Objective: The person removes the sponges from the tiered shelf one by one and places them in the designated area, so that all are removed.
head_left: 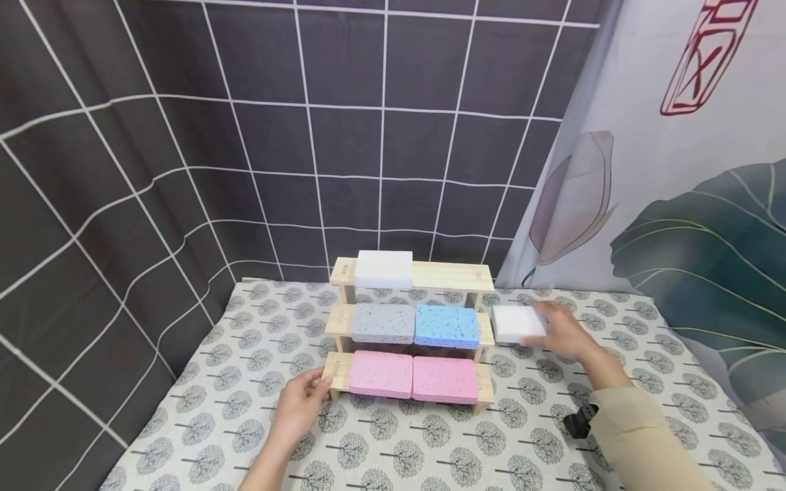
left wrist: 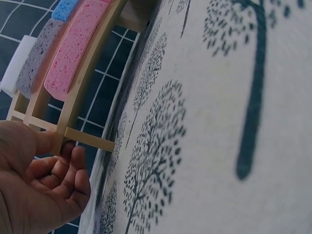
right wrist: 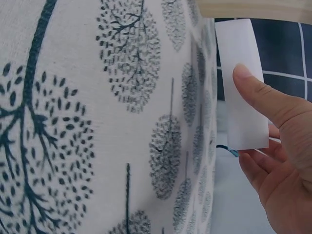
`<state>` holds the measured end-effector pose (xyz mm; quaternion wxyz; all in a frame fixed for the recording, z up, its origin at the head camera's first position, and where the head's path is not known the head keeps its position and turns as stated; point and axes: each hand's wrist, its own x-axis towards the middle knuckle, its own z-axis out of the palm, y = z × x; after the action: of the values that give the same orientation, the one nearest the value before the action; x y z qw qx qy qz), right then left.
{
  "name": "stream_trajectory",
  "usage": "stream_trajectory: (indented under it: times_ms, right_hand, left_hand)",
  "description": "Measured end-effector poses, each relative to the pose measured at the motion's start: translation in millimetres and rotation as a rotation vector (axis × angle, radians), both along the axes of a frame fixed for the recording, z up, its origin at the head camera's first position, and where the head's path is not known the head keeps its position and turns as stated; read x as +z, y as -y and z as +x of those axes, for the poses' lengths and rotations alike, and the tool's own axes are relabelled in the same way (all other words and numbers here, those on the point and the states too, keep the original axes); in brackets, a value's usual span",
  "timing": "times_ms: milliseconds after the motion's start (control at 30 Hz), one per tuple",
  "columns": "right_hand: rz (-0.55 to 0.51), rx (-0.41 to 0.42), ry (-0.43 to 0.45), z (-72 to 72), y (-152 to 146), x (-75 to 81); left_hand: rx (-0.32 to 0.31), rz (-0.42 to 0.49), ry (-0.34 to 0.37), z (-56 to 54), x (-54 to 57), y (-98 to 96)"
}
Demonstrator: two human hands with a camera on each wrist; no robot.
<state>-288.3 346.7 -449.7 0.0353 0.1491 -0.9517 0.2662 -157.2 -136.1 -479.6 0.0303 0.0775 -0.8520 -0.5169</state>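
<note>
A small three-tier wooden shelf point(head_left: 339, 372) stands on the table. My left hand point(head_left: 299, 402) pinches the left end of its lowest board between thumb and fingers, as the left wrist view also shows. Out to the right of the shelf, my right hand point(head_left: 561, 331) grips a white sponge block point(head_left: 514, 323), thumb on its near side and fingers at its end. Another white sponge block point(head_left: 383, 269) lies on the top board. On the middle board sit a grey sponge point(head_left: 383, 323) and a blue sponge point(head_left: 447, 326). Two pink sponges, left point(head_left: 381, 374) and right point(head_left: 445, 379), lie along the bottom board.
A tree-patterned cloth point(head_left: 381, 450) covers the table. Dark curtain with white grid lines point(head_left: 344, 140) hangs behind and at the left. A pale printed curtain point(head_left: 651, 177) hangs at the right. Bare wood shows on the top board right of the white block.
</note>
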Motion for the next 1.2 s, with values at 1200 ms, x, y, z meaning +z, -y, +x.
stream_trajectory:
  times_ms: [1200]
  right_hand:
    - [-0.046,-0.003,-0.016,5.0,4,18.6]
  left_hand:
    - [-0.007,0.003,-0.015,-0.2,0.1,1.2]
